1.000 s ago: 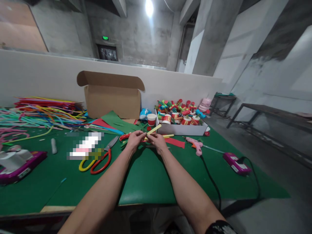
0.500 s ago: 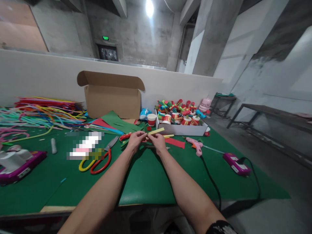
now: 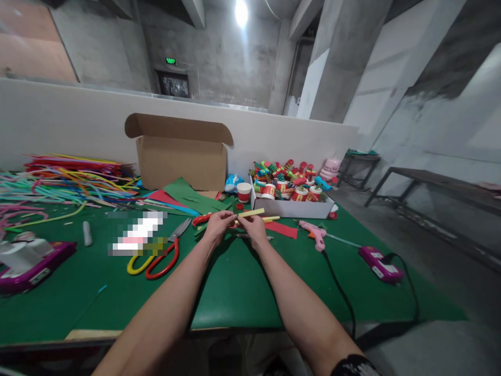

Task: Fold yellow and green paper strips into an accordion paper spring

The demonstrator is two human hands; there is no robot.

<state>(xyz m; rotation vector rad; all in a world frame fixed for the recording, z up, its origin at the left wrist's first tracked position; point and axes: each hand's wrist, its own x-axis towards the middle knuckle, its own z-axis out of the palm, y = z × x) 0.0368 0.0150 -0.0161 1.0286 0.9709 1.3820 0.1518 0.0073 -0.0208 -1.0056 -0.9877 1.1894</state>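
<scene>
My left hand (image 3: pixel 218 225) and my right hand (image 3: pixel 252 227) meet over the green table cover (image 3: pixel 235 282), fingertips pinched together on a yellow paper strip (image 3: pixel 251 213). The strip sticks out to the right above my right hand, lying almost level. Another yellow strip (image 3: pixel 272 218) and a red paper piece (image 3: pixel 285 230) lie just behind my right hand. Red-handled scissors (image 3: pixel 201 220) lie behind my left hand.
Large scissors with red and yellow handles (image 3: pixel 156 257) lie left of my arms. A pink glue gun (image 3: pixel 314 233) and its cord lie at the right, near a purple power strip (image 3: pixel 379 262). Behind are an open cardboard box (image 3: pixel 180 154), a white tray of colourful crafts (image 3: pixel 291 194), and piled pipe cleaners (image 3: pixel 66 180).
The yellow strip has tipped from a steep upward slant to nearly level, and my hands have shifted very slightly.
</scene>
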